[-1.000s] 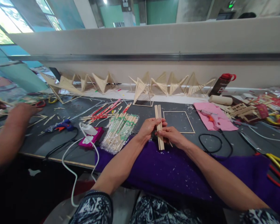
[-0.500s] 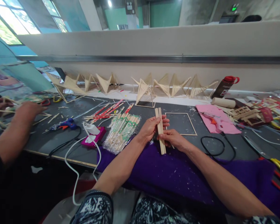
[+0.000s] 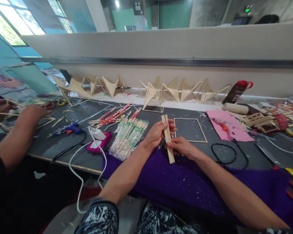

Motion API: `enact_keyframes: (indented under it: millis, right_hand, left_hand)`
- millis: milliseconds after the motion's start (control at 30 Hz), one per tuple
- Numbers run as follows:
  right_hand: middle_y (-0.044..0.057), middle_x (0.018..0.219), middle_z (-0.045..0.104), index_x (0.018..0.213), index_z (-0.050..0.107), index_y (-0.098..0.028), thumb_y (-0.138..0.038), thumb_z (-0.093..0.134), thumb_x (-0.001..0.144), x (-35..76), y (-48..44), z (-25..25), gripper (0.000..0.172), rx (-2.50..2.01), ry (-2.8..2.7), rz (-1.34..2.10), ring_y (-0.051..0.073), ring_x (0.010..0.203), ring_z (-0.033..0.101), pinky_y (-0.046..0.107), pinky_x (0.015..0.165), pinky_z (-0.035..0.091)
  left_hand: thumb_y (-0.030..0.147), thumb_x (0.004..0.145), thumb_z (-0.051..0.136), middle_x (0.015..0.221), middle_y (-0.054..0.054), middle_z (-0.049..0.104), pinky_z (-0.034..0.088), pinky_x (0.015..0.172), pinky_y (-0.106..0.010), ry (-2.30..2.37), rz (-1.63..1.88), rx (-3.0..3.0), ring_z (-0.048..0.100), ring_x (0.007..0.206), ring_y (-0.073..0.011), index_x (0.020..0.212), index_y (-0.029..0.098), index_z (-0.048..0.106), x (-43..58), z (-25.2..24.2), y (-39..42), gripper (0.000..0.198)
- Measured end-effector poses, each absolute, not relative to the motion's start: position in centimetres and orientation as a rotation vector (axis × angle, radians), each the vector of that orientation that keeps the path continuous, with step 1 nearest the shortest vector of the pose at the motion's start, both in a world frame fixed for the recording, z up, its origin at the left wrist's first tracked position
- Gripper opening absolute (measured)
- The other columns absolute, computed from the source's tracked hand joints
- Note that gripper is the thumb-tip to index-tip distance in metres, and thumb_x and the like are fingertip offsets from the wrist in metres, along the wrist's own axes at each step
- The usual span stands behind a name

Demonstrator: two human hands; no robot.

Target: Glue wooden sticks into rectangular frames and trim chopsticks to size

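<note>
A bundle of wooden chopsticks (image 3: 169,143) stands tilted between my hands, above the edge of a purple cloth (image 3: 166,182). My left hand (image 3: 158,131) is closed round its upper part, the thumb across the front. Lower down, my right hand (image 3: 179,145) grips the same bundle with thumb and fingers. Just behind my right hand lies a square stick frame (image 3: 202,130) on the dark table (image 3: 146,113). To the left of my left hand is a clear plastic bag of paper-wrapped chopsticks (image 3: 129,136).
Stick models (image 3: 151,94) line the back. A blue glue gun (image 3: 72,129) and pink power strip (image 3: 101,144) lie left; a pink-handled glue gun (image 3: 228,130), cable (image 3: 224,161), scissors (image 3: 271,156) and red-capped bottle (image 3: 236,91) are right. A co-worker's hand (image 3: 33,113) works at far left.
The bundle leans slightly more, its lower end shifted a little to the right. My right hand's fingers have drawn closer round it. The whole view has shifted slightly.
</note>
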State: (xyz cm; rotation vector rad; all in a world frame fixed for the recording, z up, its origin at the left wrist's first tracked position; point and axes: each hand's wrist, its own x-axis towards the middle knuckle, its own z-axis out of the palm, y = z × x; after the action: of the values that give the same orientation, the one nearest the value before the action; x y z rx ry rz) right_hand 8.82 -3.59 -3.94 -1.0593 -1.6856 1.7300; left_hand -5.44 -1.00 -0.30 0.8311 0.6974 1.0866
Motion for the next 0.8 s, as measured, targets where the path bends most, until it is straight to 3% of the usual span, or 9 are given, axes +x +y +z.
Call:
enact_keyframes:
  millis: [667, 800]
  right_hand:
    - [-0.005, 0.047, 0.046, 0.070, 0.060, -0.015, -0.046, 0.057, 0.073, 8.7, -3.5, -4.0, 0.031, -1.061, -1.547, 1.598, 0.006, 0.039, 0.038, 0.019, 0.037, 0.027]
    - [-0.004, 0.047, 0.045, 0.070, 0.061, -0.015, -0.047, 0.057, 0.073, 8.9, -3.6, -3.5, 0.033, -1.024, -1.540, 1.534, 0.007, 0.040, 0.038, 0.020, 0.039, 0.028]
  left_hand:
    - [0.034, 0.075, 0.062, 0.084, -0.009, 0.069, 0.049, 0.070, -0.026, 0.724, 1.023, 0.908, 0.064, 0.073, -0.0148, 0.098, 0.012, 0.064, -5.6, -1.8, -0.4, 0.031]
    - [0.043, 0.077, 0.057, 0.083, -0.010, 0.068, 0.048, 0.061, -0.023, 0.766, 1.022, 0.934, 0.062, 0.069, -0.0139, 0.096, 0.011, 0.064, -5.5, -1.7, -0.4, 0.038]
